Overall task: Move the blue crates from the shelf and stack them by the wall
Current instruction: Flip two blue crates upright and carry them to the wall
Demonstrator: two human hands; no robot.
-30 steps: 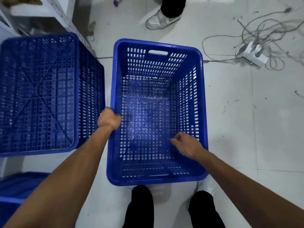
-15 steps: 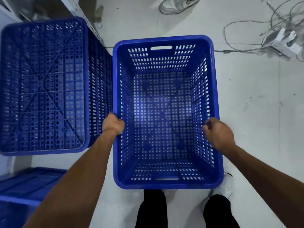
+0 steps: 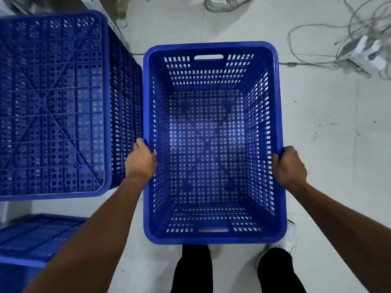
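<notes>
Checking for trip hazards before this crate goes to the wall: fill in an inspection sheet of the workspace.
Surface: pale tiled floor, scuffed and marked.
Job's things: empty blue crate, held upright; second crate bottom-up to its left; third crate lower, near left.
Clutter: nothing seen inside the held crate.
Hands: left hand grips the left rim; right hand grips the right rim.
Cables: loose cables and a white power strip lie on the floor, far right.
Surroundings: shelf upright by the second crate; another person's shoe at the top edge.
</notes>
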